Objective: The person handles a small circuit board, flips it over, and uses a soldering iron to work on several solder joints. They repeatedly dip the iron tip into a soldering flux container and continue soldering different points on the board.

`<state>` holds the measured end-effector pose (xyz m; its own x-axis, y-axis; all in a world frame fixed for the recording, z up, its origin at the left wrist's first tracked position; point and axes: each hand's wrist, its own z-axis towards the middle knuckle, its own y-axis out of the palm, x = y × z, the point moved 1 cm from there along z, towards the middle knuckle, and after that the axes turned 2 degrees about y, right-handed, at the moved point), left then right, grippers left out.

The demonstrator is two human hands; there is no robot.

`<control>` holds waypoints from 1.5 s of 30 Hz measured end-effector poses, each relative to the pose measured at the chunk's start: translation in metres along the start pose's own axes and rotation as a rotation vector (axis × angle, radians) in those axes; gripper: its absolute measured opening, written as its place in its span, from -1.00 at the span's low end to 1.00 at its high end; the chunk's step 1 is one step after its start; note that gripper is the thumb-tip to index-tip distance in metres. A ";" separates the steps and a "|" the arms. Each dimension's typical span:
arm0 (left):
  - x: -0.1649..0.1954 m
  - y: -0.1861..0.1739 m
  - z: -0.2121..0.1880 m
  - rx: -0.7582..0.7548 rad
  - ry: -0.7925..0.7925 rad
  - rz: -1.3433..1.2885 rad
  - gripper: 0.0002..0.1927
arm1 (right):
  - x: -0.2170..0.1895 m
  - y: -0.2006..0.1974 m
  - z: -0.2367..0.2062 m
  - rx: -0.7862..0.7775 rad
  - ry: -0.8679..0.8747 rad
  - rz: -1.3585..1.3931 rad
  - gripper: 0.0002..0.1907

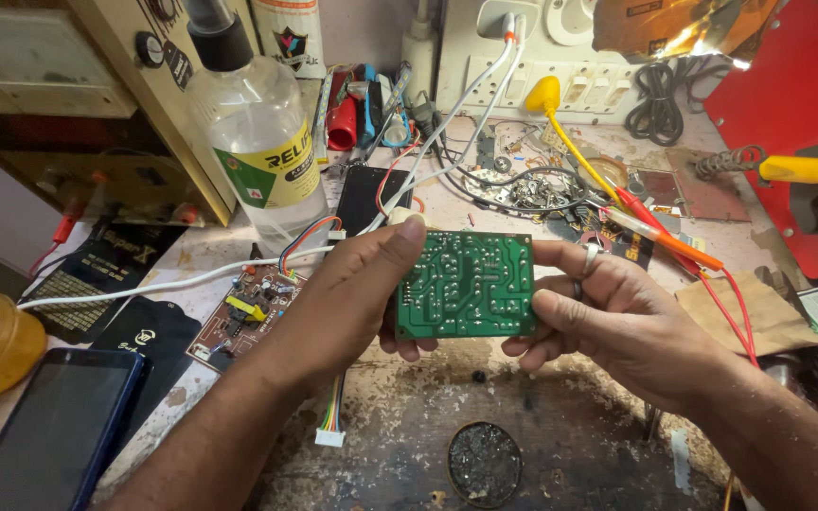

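Head view: left hand point(352, 293) and right hand point(608, 317) both grip the green circuit board point(466, 284) by its edges, solder side up for viewing.

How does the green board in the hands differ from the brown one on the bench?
The green circuit board is held up by both the left hand and right hand, solder side showing. The brown circuit board lies flat on the bench, component side up, with coloured wires attached. Both are rectangular boards.

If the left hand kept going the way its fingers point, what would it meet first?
Likely the right hand: the left hand points rightward across the green circuit board both hold, though depth is hard to judge.
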<state>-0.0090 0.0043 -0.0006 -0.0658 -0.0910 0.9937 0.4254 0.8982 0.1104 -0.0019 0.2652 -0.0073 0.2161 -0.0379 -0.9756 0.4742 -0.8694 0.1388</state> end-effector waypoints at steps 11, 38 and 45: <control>-0.004 0.002 0.017 -0.004 -0.039 0.027 -0.41 | 0.003 -0.017 0.012 -0.029 0.002 -0.024 -0.43; -0.024 0.006 0.003 -0.023 0.092 0.210 -0.42 | 0.025 -0.028 -0.006 0.212 -0.249 -0.129 -0.65; -0.022 0.009 -0.004 -0.189 0.162 0.380 -0.08 | 0.027 -0.028 -0.006 0.110 -0.322 -0.020 -0.50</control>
<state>-0.0004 0.0130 -0.0214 0.2622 0.1503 0.9532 0.5509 0.7877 -0.2757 -0.0040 0.2912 -0.0362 -0.0813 -0.1585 -0.9840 0.3771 -0.9188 0.1168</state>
